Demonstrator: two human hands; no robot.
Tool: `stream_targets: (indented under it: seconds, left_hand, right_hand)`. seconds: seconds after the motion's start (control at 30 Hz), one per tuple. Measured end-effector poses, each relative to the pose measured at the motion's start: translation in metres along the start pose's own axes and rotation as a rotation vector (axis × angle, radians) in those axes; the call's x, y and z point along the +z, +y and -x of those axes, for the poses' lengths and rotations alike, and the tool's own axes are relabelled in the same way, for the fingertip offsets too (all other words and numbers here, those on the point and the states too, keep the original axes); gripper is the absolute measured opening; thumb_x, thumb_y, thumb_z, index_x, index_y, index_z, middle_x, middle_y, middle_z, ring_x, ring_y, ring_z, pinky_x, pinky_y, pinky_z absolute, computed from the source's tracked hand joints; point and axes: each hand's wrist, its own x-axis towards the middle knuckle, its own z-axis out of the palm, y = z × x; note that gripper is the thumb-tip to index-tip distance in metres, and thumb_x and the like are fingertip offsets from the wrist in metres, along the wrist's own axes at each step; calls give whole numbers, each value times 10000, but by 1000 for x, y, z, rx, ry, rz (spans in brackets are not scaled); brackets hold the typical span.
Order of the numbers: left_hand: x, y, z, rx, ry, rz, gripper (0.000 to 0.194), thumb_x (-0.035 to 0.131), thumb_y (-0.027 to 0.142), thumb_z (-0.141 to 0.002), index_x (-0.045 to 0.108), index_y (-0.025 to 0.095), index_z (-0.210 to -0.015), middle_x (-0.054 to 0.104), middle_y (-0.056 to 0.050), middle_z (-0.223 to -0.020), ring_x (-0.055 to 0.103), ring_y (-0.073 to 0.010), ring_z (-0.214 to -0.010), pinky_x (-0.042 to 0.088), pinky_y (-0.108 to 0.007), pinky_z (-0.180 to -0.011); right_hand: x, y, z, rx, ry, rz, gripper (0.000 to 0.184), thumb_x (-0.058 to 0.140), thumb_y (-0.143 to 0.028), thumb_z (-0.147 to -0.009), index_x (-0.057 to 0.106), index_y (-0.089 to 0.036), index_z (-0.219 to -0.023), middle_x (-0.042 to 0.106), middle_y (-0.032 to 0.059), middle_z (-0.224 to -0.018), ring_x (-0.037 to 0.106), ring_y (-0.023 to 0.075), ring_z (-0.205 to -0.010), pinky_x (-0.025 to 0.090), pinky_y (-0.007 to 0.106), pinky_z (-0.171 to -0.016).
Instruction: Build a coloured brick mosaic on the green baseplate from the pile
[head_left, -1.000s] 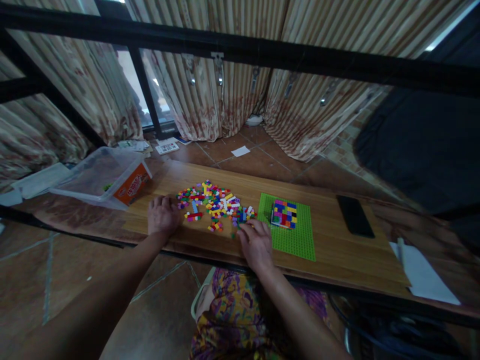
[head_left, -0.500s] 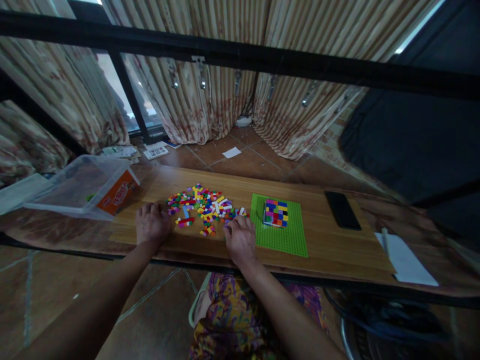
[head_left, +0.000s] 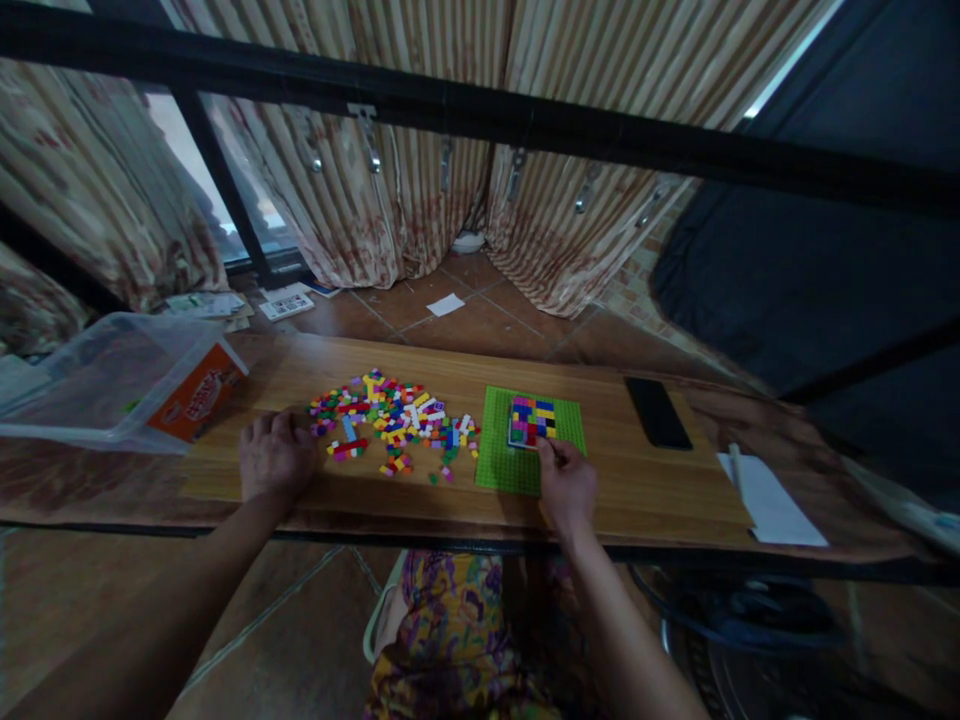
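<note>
A small, flat-topped block of multicoloured toy bricks [head_left: 531, 416] sits on the green baseplate [head_left: 496, 470]. My right hand [head_left: 568, 485] is over the plate's lower right part, thumb and fingers pinched at the block's near right corner. What lies between the fingertips, if anything, is too small to make out. On the wooden board, left of the loose toy bricks [head_left: 405, 415], my left hand [head_left: 274, 458] rests palm down with its fingers loosely bent. It holds nothing that I can see.
At the left end stands a clear plastic box [head_left: 112, 385] with an orange label. A black phone [head_left: 658, 413] lies right of the baseplate. Beyond it is white paper [head_left: 776, 503] with a pen-like stick [head_left: 736, 468] on it. A dark bar [head_left: 480, 108] crosses above the board [head_left: 420, 500].
My right hand has moved right, from the loose bricks to the near corner of the brick block. My left hand stays beside the pile. The whole view has shifted slightly.
</note>
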Motion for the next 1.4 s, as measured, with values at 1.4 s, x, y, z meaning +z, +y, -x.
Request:
stream_targets:
  seconds: [1.4]
  left_hand:
    - [5, -3, 2, 35, 18, -24, 397, 399, 270, -841, 627, 79, -1104, 615, -220, -1107, 512, -360, -1115, 394, -521, -965]
  right_hand:
    - [1, -11, -23, 21, -132, 239, 286, 545, -383, -822, 782, -222, -821, 759, 71, -778, 666, 224, -708, 419, 292, -627]
